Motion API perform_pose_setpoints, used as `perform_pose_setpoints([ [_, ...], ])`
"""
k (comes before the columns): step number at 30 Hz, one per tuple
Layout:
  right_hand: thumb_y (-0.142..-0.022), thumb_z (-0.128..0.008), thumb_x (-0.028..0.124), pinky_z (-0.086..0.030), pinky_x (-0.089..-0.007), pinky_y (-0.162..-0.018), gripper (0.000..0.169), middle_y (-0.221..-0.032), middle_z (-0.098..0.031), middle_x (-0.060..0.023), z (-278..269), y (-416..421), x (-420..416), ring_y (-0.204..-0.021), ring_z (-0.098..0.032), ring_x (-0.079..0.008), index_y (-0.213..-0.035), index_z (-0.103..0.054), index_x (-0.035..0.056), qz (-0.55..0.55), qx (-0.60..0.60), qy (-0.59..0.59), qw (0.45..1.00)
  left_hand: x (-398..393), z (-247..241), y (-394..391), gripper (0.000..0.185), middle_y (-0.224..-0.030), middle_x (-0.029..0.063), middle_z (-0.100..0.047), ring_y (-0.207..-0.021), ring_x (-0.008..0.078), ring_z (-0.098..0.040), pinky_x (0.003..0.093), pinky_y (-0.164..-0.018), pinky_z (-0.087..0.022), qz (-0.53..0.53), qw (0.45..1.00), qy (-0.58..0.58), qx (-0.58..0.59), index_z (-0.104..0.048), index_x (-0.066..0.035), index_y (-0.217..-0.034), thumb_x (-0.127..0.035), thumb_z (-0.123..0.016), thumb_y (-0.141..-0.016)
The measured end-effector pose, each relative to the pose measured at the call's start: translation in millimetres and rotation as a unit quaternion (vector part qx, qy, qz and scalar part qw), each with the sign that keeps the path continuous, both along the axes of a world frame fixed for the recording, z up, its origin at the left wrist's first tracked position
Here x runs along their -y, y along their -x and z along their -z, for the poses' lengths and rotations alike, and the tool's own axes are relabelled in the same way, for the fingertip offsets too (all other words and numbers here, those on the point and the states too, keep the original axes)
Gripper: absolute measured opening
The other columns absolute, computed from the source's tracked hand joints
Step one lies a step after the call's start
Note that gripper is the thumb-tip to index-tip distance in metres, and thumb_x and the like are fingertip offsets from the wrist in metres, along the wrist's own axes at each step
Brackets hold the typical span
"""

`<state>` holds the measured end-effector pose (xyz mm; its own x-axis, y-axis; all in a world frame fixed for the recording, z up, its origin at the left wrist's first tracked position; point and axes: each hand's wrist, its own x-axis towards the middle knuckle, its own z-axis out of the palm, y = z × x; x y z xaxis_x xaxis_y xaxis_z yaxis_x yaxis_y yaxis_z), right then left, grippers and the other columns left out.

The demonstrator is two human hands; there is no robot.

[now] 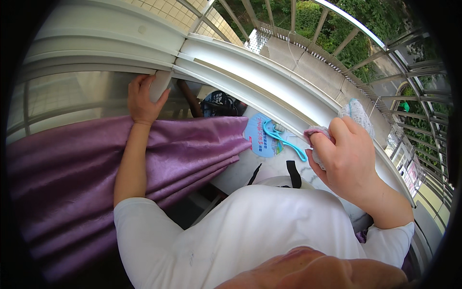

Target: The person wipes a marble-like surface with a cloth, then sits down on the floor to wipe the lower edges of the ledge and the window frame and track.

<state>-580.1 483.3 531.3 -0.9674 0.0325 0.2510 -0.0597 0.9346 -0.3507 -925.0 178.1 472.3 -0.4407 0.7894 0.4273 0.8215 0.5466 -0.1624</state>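
Observation:
My left hand (pixel 144 99) grips the pale edge of a window sash (pixel 160 86), thumb on one side and fingers on the other. My right hand (pixel 344 155) is closed around a bunched white cloth (pixel 357 113) with pinkish and teal edging, at the inner side of the white window frame (pixel 267 77). Part of the cloth sticks out beyond my knuckles. Long sliding tracks (pixel 249 86) run along this frame between my hands. Below it, a round printed hand fan (pixel 258 139) lies on the marble-patterned sill (pixel 238 171), partly under a light-blue long-handled brush (pixel 288 142).
A purple satin curtain (pixel 83 155) hangs beneath my left forearm. Outside the frame, metal guard bars (pixel 350 36) enclose a ledge (pixel 317 65). Something dark with white printing (pixel 220 103) shows behind the curtain. Black straps (pixel 294 174) hang at my front.

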Motion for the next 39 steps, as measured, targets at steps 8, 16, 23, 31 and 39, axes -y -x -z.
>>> perform_pose_setpoints([
  [8,-0.076,-0.070,0.007,-0.044,-0.0290,-0.063,0.014,-0.081,-0.061,-0.0091,6.0,8.2,-19.3,-0.071,-0.056,-0.0235,-0.087,-0.063,0.0036,0.046,-0.108,0.250,0.961,0.7,-1.1,0.0,0.048,-0.110,0.0061,-0.057,-0.099,0.0297,-0.054,0.0404,-0.082,-0.049,0.008,1.000,-0.007,-0.001,-0.062,-0.014,-0.108,-0.027,-0.081,-0.066],
  [16,-0.089,-0.066,0.014,-0.043,-0.0191,-0.071,0.022,-0.093,-0.061,0.0007,25.6,1.1,-35.4,-0.079,-0.053,-0.0050,-0.107,-0.063,0.0010,0.084,-0.183,0.492,0.847,1.0,4.9,2.3,0.047,-0.111,0.0071,-0.056,-0.102,0.0300,-0.054,0.0407,-0.084,-0.049,-0.004,1.000,-0.006,-0.004,-0.062,-0.014,-0.108,-0.028,-0.080,-0.067],
  [23,-0.086,-0.071,0.020,-0.050,-0.0264,-0.077,0.023,-0.099,-0.069,-0.0072,29.8,5.6,-44.6,-0.086,-0.062,-0.0126,-0.099,-0.068,0.0017,0.024,-0.212,0.387,0.897,2.1,6.0,-4.0,0.047,-0.115,0.0098,-0.055,-0.107,0.0317,-0.053,0.0426,-0.087,-0.048,-0.003,1.000,0.012,-0.017,-0.061,-0.013,-0.114,-0.029,-0.078,-0.073],
  [31,-0.081,-0.071,0.030,-0.052,-0.0346,-0.073,0.029,-0.088,-0.067,-0.0119,24.6,-0.8,-46.4,-0.083,-0.065,-0.0281,-0.097,-0.067,0.0068,-0.038,-0.167,0.198,0.965,0.1,1.4,-10.1,0.047,-0.119,0.0139,-0.053,-0.110,0.0336,-0.052,0.0438,-0.092,-0.046,0.013,0.999,0.033,-0.040,-0.059,-0.009,-0.117,-0.026,-0.076,-0.077],
  [39,-0.080,-0.069,0.030,-0.049,-0.0386,-0.067,0.025,-0.081,-0.063,-0.0112,20.6,-60.0,-51.8,-0.079,-0.062,-0.0299,-0.095,-0.067,0.0102,0.066,-0.096,0.112,0.987,-131.7,-45.0,-161.7,0.040,-0.117,0.0136,-0.055,-0.112,0.0302,-0.052,0.0403,-0.095,-0.042,0.245,0.953,-0.154,0.088,-0.060,-0.005,-0.120,-0.014,-0.073,-0.084],
])
